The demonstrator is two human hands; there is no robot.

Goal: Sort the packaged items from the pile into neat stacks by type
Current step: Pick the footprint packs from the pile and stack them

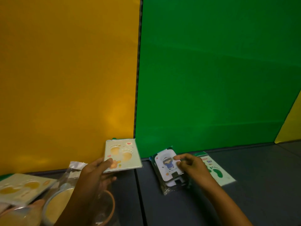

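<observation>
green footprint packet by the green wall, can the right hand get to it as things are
Probably yes, but not freely. The green footprint packet lies flat just beyond the right hand, with its top uncovered. However, that hand is pinching the top of the cartoon card stack, so it would likely have to let go first.

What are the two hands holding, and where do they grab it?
The left hand grips the footprint card at its near left corner. The right hand pinches the cartoon packet at its right edge.

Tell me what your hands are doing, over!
Left hand holds footprint card up. Right hand fingers pinch cartoon packet atop its stack. Nothing blocking.
</observation>
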